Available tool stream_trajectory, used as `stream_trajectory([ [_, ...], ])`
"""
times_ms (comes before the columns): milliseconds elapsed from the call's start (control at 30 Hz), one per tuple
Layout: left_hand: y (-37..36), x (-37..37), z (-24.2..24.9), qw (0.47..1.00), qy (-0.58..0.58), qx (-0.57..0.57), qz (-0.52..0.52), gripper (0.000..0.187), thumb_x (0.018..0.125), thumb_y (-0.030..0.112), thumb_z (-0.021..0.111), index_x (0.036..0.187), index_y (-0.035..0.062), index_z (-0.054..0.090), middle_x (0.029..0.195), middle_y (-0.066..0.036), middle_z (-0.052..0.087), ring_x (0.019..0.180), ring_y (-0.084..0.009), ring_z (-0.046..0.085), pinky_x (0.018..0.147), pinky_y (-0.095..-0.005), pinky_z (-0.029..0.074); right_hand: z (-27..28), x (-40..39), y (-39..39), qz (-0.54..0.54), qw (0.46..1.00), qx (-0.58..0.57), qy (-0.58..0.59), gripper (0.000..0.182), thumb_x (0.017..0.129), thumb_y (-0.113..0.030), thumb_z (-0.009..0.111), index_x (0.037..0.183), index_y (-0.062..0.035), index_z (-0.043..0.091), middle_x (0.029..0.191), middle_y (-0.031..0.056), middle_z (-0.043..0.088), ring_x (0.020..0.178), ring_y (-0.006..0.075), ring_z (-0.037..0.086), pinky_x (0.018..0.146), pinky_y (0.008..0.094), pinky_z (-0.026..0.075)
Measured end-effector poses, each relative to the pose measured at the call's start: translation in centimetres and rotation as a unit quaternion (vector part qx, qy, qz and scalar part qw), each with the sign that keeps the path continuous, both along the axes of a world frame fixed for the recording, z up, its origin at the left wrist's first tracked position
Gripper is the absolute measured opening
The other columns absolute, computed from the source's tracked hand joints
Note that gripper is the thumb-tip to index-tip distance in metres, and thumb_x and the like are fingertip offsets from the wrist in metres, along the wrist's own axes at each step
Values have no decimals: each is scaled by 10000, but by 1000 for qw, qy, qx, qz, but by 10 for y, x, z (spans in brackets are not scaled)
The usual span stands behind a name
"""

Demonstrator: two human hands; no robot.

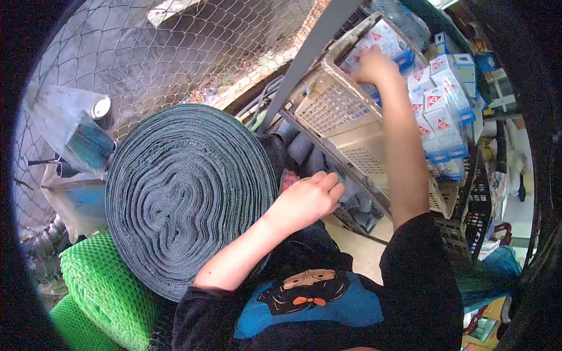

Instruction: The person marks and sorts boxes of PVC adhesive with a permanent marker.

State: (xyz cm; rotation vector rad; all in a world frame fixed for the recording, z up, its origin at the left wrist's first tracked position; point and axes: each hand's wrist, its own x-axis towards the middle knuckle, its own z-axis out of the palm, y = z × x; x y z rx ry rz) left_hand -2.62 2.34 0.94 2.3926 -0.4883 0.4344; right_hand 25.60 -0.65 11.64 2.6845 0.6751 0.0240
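Observation:
My right hand [376,65] reaches into the upper part of a beige plastic basket [333,108], its fingers on small white and blue boxes [380,36] with red triangle marks. What its curled fingers hold, if anything, is hidden. More boxes of the same kind [440,120] are piled at the right side of the basket. My left hand [316,196] is closed in front of my body, fingers curled under, beside a big dark roll of netting [190,199]. Anything inside it cannot be made out.
Green mesh rolls [108,281] lie at the lower left. Clear plastic bags [73,128] hang by a chain-link fence [146,58]. A grey post [310,55] stands between the fence and basket. Black crates [477,202] are at the right.

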Motion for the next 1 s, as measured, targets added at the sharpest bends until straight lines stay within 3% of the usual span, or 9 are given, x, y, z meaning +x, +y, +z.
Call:
stream_trajectory([
  [133,1,0,-4,997,-7,41,65,275,857,270,663,940,39,541,876,-108,546,861,-273,598,752,-365,526,4,2,-6,12,999,30,22,753,640,-426,876,1237,-35,636,1326,211,573,1140,399,629,948,456,534],
  [267,-3,-3,-18,990,89,22,104,313,937,330,599,978,29,525,809,-149,620,772,-317,652,674,-410,536,-25,20,-22,82,994,78,-5,861,658,-412,857,1312,20,501,1216,263,621,1126,412,627,936,483,527],
  [400,-4,-9,-14,978,186,2,96,392,966,401,563,987,13,510,642,-157,655,603,-368,673,581,-479,534,-6,3,-23,65,978,166,109,716,719,-318,807,1211,79,469,1155,378,604,1108,477,614,954,439,489],
  [633,8,-9,5,984,163,-29,59,363,952,354,572,1009,5,490,772,-225,666,764,-400,682,698,-501,532,27,-30,-39,92,928,358,49,811,720,-430,851,1254,60,485,1221,241,623,1134,317,623,962,382,478],
  [733,7,-6,18,983,140,-100,64,306,967,297,557,1062,13,492,799,-222,670,784,-415,678,706,-487,535,62,-85,-43,141,811,564,62,631,798,-261,842,1229,37,491,1130,172,650,1032,243,642,905,351,499],
  [833,11,-7,33,929,118,-350,27,253,975,209,542,1146,30,490,811,-186,673,770,-373,691,723,-456,539,86,-149,-58,197,743,637,-48,582,853,-188,798,1288,24,474,1176,139,602,1061,202,594,946,355,470],
  [867,20,-12,53,885,153,-439,12,259,964,146,530,1202,44,510,838,-126,675,768,-266,691,748,-408,544,89,-167,-70,200,727,653,-75,585,864,-183,783,1311,23,465,1197,143,585,1075,210,586,959,378,465],
  [933,27,-16,62,868,89,-483,71,212,957,166,525,1108,17,542,753,-102,676,674,-194,685,624,-360,529,71,-187,-105,196,595,779,24,705,919,-371,683,1423,15,375,1284,166,550,1116,252,584,988,433,467],
  [1000,31,-15,66,840,-83,-526,108,190,931,128,539,1068,3,581,715,-42,641,593,-95,609,547,-281,491,67,-234,-110,131,383,899,166,856,956,-582,543,1519,3,273,1356,200,524,1153,303,586,1010,495,470],
])
